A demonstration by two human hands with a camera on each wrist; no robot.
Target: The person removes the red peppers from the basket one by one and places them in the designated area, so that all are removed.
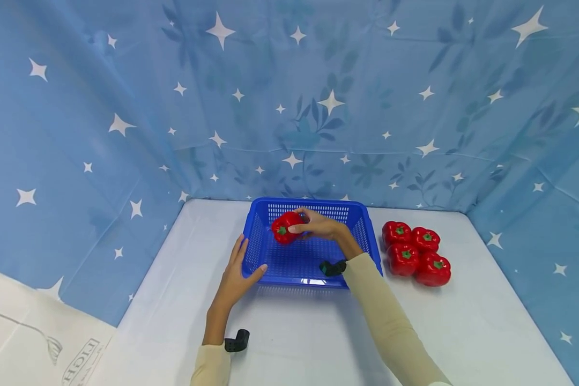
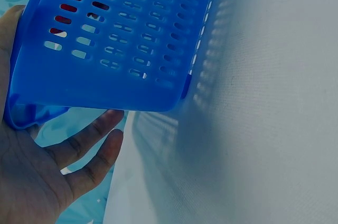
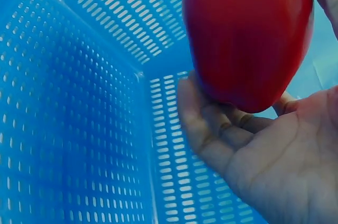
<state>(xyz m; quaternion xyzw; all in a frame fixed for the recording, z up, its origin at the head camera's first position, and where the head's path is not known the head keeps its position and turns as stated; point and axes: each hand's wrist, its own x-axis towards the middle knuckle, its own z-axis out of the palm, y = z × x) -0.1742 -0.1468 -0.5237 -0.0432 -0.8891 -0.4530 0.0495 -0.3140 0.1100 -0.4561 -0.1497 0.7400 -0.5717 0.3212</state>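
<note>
A red bell pepper [image 1: 286, 228] with a green stem is held by my right hand [image 1: 318, 224] inside the back of the blue basket [image 1: 313, 283]. In the right wrist view, the fingers [image 3: 211, 134] of that hand bend around the lower end of the pepper [image 3: 248, 34], over the perforated basket [image 3: 74, 123]. My left hand [image 1: 232, 279] rests at the basket's front left corner. The left wrist view shows its fingers [image 2: 95, 158] spread and fairly straight beside the basket wall [image 2: 105, 81], with the thumb along the rim.
Several more red bell peppers [image 1: 417, 252] stand grouped on the white table [image 1: 294, 332], right of the basket. Blue star-patterned curtains [image 1: 280, 107] rise behind the table and on both sides. A black wrist mount [image 1: 333, 268] hangs over the basket's front.
</note>
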